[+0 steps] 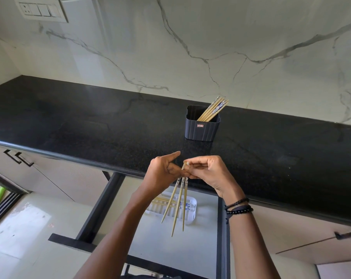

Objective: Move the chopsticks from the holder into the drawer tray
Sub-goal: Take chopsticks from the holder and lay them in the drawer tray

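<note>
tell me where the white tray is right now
Head view, lower centre: the white tray lies in the open drawer below the black counter, partly behind the held chopsticks.

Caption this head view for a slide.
Left hand and right hand pinch three chopsticks over the drawer tray; more chopsticks stand in the holder.

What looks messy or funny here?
The three chopsticks pinched between the left hand and right hand splay apart at their tips, not bundled neatly, above the white tray. The other chopsticks lean toward one corner of the holder. Nothing looks spilled or broken.
</note>
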